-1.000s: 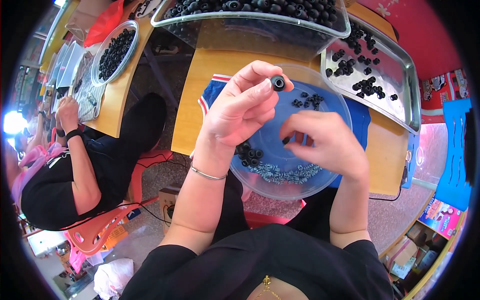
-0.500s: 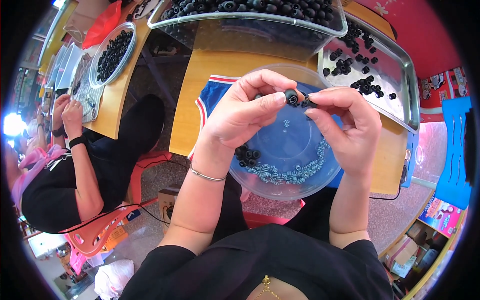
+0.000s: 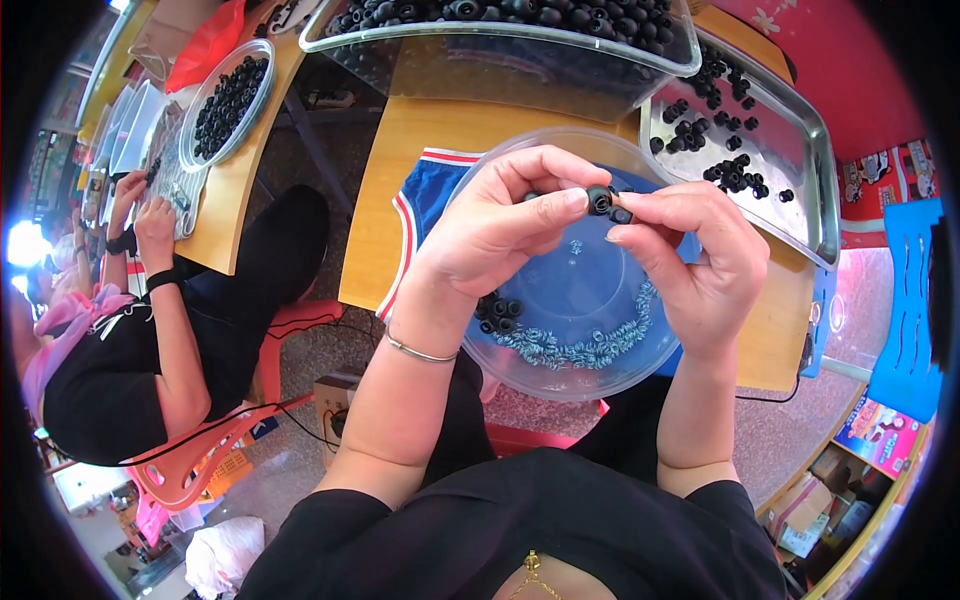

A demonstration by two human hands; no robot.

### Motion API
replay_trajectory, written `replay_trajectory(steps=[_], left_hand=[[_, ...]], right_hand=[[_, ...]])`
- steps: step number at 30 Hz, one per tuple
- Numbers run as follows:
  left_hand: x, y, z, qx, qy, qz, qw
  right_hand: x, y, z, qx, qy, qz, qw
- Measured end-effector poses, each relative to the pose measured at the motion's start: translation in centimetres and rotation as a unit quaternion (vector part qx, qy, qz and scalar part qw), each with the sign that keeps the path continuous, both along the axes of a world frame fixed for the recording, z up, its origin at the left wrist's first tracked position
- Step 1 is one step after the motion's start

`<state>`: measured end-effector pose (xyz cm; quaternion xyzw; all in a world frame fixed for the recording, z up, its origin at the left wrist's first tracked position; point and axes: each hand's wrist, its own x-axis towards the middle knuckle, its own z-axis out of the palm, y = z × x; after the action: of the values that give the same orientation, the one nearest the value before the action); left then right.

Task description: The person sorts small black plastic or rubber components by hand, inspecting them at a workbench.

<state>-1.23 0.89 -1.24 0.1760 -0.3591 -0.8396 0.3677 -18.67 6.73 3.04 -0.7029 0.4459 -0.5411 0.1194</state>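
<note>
My left hand (image 3: 515, 215) is closed, pinching a small round black part (image 3: 599, 199) with a hollow end between thumb and forefinger. Close against it, my right hand (image 3: 700, 240) is closed on a smaller black piece (image 3: 620, 214) at its fingertips. Whether the two pieces touch cannot be made out. Both hands are above a shallow clear round tub (image 3: 560, 388). Inside it, small silvery coils (image 3: 575, 353) lie in a curved band along the near side, and several black round parts (image 3: 497, 312) sit at the left, partly behind my left wrist.
A large clear bin (image 3: 500, 45) full of black parts stands at the far side. A metal tray (image 3: 790, 165) with scattered black parts is at right. Blue cloth (image 3: 425, 185) lies under the tub. At left, a co-worker (image 3: 120, 380) sits at another table with a bowl (image 3: 232, 110).
My fingertips have come closer together, and the right hand's black piece is now up beside the left hand's part. One of the co-worker's hands has moved toward the far side of their table.
</note>
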Motion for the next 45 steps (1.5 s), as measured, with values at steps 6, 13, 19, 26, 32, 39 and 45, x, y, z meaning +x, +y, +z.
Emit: replay_trajectory(steps=[6,13,19,26,32,39,45], left_hand=[[-0.1,0.1,0.4,-0.008,-0.009,0.005,1.0],[-0.1,0.1,0.5,-0.048,-0.057,0.041,0.996],[0.0,0.2,0.7,-0.048,-0.093,0.048,0.993],[0.3,-0.1,0.4,-0.039,-0.072,0.018,0.997],[0.2,0.1,0.6,-0.023,-0.067,0.026,0.997],[0.4,-0.1,0.5,-0.017,-0.07,0.018,0.997],[0.5,-0.3,0.3,-0.002,-0.073,-0.002,0.997]], right_hand=[[0.1,0.0,0.0,-0.005,0.021,-0.02,1.0],[0.3,0.1,0.0,-0.001,0.05,-0.054,0.997],[0.3,0.1,-0.2,-0.003,0.059,-0.055,0.997],[0.3,-0.2,-0.7,-0.018,0.041,-0.033,0.998],[0.5,-0.1,-1.0,0.03,0.001,-0.034,0.999],[0.6,-0.5,-1.7,0.011,-0.002,-0.022,1.0],[0.5,-0.6,-1.9,0.021,-0.001,-0.01,1.0]])
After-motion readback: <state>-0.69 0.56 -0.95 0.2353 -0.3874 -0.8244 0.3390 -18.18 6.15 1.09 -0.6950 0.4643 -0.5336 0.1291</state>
